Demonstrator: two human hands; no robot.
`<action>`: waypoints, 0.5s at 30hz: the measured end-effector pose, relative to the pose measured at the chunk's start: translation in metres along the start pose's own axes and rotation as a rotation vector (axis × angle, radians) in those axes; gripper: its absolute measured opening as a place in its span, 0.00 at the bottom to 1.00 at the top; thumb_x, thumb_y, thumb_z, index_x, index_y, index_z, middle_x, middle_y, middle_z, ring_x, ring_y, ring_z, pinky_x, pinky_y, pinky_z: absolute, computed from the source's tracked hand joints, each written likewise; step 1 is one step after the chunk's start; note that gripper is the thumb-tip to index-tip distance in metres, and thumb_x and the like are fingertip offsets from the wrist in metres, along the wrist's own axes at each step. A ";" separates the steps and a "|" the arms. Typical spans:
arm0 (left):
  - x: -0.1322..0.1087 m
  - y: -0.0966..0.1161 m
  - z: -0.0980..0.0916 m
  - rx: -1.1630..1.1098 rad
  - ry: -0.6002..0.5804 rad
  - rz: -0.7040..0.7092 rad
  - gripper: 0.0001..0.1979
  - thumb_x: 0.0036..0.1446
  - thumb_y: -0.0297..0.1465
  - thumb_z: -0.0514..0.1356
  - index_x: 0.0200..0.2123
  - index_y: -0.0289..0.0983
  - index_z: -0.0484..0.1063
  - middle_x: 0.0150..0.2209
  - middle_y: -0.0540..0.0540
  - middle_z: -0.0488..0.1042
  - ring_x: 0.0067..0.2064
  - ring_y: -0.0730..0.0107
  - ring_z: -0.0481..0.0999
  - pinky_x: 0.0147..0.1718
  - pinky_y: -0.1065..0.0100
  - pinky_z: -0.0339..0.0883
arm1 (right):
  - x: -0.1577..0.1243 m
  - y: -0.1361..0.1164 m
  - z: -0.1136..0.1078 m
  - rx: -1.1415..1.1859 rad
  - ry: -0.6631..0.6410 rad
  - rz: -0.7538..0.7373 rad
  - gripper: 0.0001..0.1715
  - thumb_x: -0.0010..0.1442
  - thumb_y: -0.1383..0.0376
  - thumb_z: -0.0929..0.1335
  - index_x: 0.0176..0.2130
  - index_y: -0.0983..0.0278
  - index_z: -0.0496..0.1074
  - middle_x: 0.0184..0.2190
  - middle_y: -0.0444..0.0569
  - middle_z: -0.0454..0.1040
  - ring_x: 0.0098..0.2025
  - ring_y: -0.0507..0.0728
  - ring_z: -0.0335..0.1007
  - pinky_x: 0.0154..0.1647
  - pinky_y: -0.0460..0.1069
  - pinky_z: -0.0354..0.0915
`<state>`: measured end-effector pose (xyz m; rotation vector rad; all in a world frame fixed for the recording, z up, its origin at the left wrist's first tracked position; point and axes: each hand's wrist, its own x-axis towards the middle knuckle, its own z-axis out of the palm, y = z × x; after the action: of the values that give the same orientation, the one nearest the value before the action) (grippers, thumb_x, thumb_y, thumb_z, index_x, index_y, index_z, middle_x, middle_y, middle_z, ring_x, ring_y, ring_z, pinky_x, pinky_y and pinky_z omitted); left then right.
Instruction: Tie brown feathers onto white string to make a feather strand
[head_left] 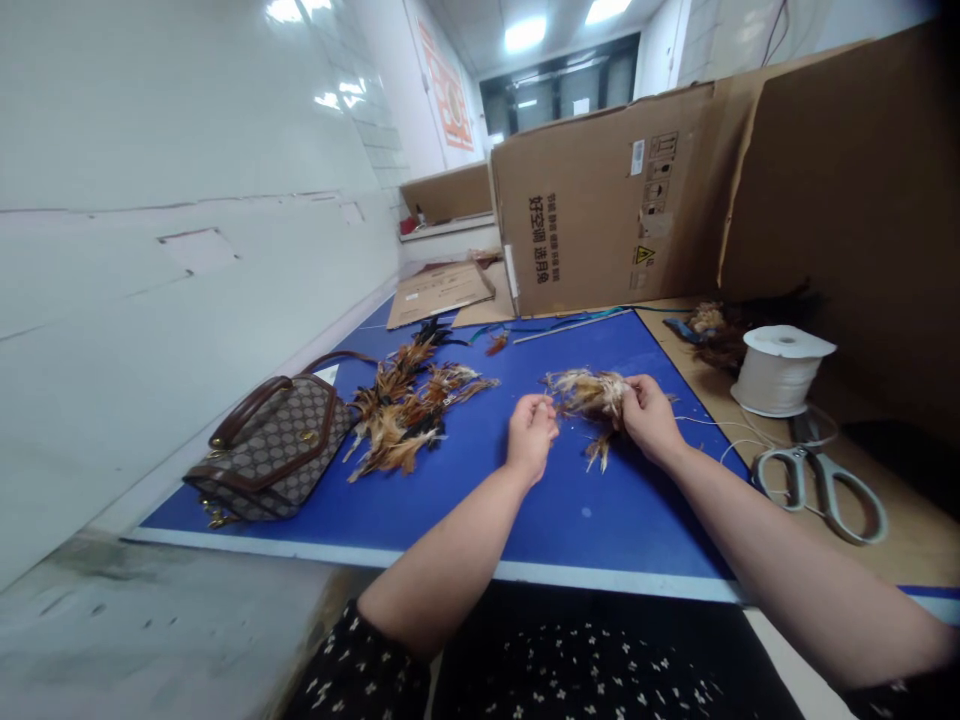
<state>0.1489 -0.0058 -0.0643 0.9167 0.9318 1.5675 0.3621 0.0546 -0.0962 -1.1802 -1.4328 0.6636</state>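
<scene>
Feather bunch (589,390), long axis crosswise, loose ends leftward, right fingers (637,390) pinching its right end, left fingers (543,413) curled, grip unclear

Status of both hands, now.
Left hand: closed; whether it holds anything cannot be told.
Right hand: closed, holding the pale feather bundle.

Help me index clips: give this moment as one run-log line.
right hand: gripping pale feather bunch | left hand: closed beside it, hold unclear | left side: brown feathers, handbag | right side: white spool, scissors
</scene>
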 end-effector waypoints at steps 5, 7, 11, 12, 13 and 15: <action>-0.018 -0.006 0.016 0.006 -0.080 -0.071 0.26 0.58 0.53 0.74 0.39 0.39 0.71 0.24 0.58 0.58 0.22 0.79 0.56 0.22 0.74 0.49 | -0.004 0.001 0.005 -0.023 0.022 -0.038 0.20 0.76 0.55 0.72 0.60 0.63 0.76 0.56 0.55 0.79 0.50 0.60 0.80 0.49 0.58 0.81; -0.023 -0.006 0.020 0.008 -0.119 -0.089 0.28 0.58 0.57 0.72 0.39 0.40 0.70 0.22 0.59 0.55 0.21 0.79 0.53 0.21 0.74 0.47 | -0.005 -0.001 0.006 -0.049 0.032 -0.066 0.20 0.76 0.55 0.72 0.61 0.62 0.76 0.57 0.55 0.78 0.51 0.60 0.80 0.50 0.58 0.80; -0.024 -0.005 0.020 0.019 -0.162 -0.103 0.30 0.58 0.60 0.71 0.38 0.40 0.70 0.22 0.60 0.53 0.20 0.80 0.50 0.19 0.73 0.43 | -0.004 -0.002 0.007 -0.115 0.056 -0.127 0.21 0.76 0.55 0.72 0.61 0.63 0.76 0.58 0.55 0.78 0.52 0.61 0.79 0.52 0.59 0.80; -0.023 -0.005 0.018 0.023 -0.164 -0.105 0.29 0.58 0.59 0.71 0.38 0.40 0.70 0.22 0.60 0.53 0.20 0.79 0.50 0.19 0.73 0.43 | -0.003 -0.002 0.007 -0.134 0.057 -0.140 0.20 0.76 0.54 0.72 0.60 0.63 0.76 0.57 0.55 0.78 0.51 0.60 0.80 0.51 0.59 0.80; -0.022 -0.005 0.017 0.028 -0.162 -0.106 0.29 0.58 0.59 0.71 0.38 0.39 0.70 0.22 0.60 0.54 0.21 0.79 0.51 0.19 0.73 0.43 | -0.002 -0.002 0.007 -0.153 0.056 -0.151 0.20 0.76 0.54 0.72 0.59 0.64 0.76 0.55 0.54 0.79 0.50 0.59 0.80 0.51 0.58 0.79; -0.022 -0.004 0.015 0.035 -0.152 -0.113 0.27 0.58 0.57 0.72 0.39 0.39 0.72 0.22 0.60 0.55 0.21 0.79 0.51 0.20 0.73 0.44 | -0.001 -0.005 0.004 -0.195 0.047 -0.173 0.18 0.76 0.54 0.71 0.56 0.64 0.77 0.50 0.52 0.80 0.46 0.59 0.80 0.50 0.58 0.78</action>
<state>0.1680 -0.0248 -0.0640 0.9770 0.8896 1.3702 0.3567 0.0529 -0.0932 -1.1961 -1.5658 0.3803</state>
